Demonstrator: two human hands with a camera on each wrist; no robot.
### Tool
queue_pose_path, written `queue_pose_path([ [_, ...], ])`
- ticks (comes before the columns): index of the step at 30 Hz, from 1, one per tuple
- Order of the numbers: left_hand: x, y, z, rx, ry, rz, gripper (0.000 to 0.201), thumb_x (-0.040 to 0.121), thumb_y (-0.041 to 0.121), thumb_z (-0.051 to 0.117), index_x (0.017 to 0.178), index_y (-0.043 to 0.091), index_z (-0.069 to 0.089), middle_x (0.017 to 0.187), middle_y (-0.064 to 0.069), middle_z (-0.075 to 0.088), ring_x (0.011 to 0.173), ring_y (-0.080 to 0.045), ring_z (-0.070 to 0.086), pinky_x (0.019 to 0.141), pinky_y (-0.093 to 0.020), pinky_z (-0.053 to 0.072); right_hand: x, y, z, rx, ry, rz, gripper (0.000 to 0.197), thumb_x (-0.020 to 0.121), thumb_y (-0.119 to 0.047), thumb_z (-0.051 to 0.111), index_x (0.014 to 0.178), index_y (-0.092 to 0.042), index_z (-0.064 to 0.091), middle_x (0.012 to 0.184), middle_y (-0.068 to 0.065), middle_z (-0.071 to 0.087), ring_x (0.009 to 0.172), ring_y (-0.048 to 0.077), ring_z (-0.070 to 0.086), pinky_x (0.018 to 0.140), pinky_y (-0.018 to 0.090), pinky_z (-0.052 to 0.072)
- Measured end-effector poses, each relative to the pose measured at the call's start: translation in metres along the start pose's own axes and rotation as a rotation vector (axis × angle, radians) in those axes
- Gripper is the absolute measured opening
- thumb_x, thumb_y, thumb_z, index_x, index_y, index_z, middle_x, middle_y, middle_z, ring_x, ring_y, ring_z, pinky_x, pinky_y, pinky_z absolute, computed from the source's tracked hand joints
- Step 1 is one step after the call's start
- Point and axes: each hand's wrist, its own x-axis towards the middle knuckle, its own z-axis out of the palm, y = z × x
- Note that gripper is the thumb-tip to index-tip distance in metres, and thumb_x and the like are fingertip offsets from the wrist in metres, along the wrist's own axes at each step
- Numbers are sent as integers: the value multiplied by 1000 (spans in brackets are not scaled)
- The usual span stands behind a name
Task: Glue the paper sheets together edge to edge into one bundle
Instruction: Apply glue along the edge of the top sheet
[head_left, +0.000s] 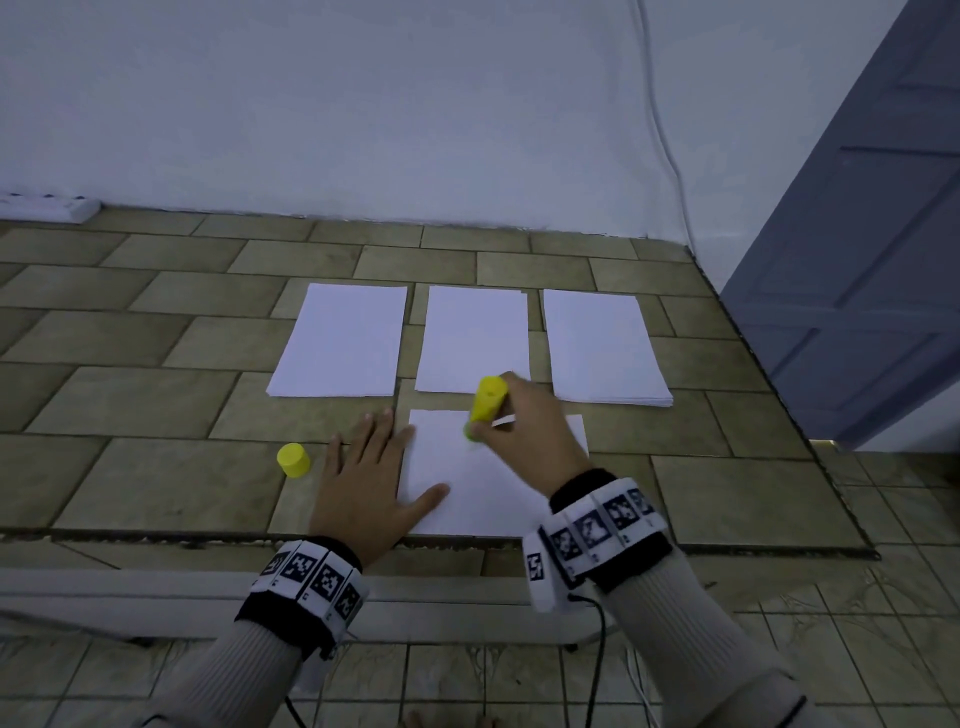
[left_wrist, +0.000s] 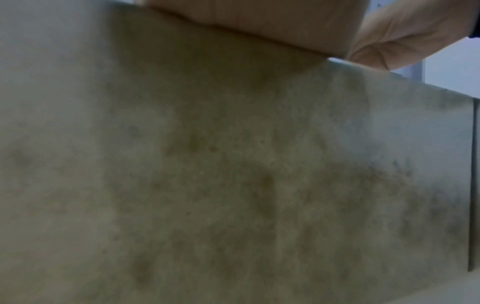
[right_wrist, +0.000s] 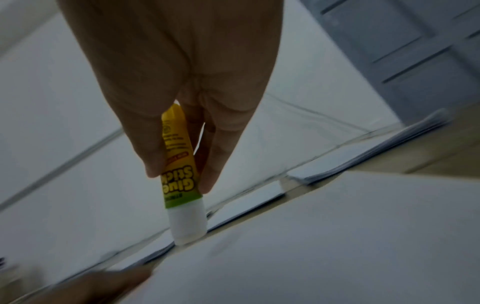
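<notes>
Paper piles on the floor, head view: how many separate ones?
4. Three in a far row: left pile, middle pile, right pile. The near sheet lies in front of the middle one, under both hands. Sheets per pile cannot be counted.

A: What fills the frame?
B: Blurred mottled tile surface (left_wrist: 233, 174) (close range). Left hand (left_wrist: 259, 24) rests along the top edge.
A: Anything else?
B: Right hand (left_wrist: 405, 39), upper right, fingers curled.
</notes>
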Motion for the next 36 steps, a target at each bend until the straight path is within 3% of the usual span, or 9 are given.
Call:
queue_pose_path([
  [4,-2,1,-2,-1,-16,13,118,65,95,-2,154,22,24,163,-3,13,150,-22,4,118,-51,1,6,-9,32,-58,-110,-53,18,82,-13,68,89,-12,51,94,8,59,88,22,59,79,44,54],
  [10,0,-3,3,13,-24,22,116,68,96,4,156,22,17,163,-3,10,151,-21,3,119,-53,3,9,-11,51,-163,-170,-90,30,85,-15,67,110,-6,53,107,13,56,99,27,57,85,45,51],
  [16,-2,1,-2,5,-30,11,120,63,97,-2,155,23,20,163,-3,9,151,-22,2,118,-52,2,3,-2,36,-177,-154,-73,28,85,-18,67,107,-10,52,106,9,58,97,23,58,84,43,52],
  [21,-2,2,-5,26,-48,-7,120,61,96,-3,155,24,17,163,-3,8,150,-21,0,119,-51,-1,-10,15,-3,-95,-133,-26,22,84,-13,67,93,-19,49,98,7,59,90,21,62,80,39,56],
  [25,-2,2,-4,25,-48,-3,122,61,97,-3,155,23,18,163,-3,6,150,-21,-1,119,-51,-1,-27,33,-35,-49,-35,-31,14,81,-6,70,87,-7,57,87,8,64,81,18,65,74,29,58],
  [29,-3,2,-4,21,-46,3,124,59,98,-1,155,22,19,164,-4,5,150,-21,-1,119,-52,1,-39,47,-59,-71,38,-15,15,79,-4,73,86,-4,59,84,7,67,80,17,67,71,21,57],
  [33,-4,2,-7,20,-78,18,132,52,102,-1,156,21,12,164,-5,-2,150,-22,-7,119,-52,-3,-43,58,-71,-125,85,-8,14,77,-3,70,78,-10,59,82,4,67,79,17,67,74,36,57],
  [36,-5,2,-9,18,-97,32,137,47,104,1,156,21,8,163,-6,-5,150,-22,-10,118,-52,-5,-44,55,-66,-140,85,-17,14,79,-6,70,80,-11,57,80,5,66,77,17,66,71,39,57],
])
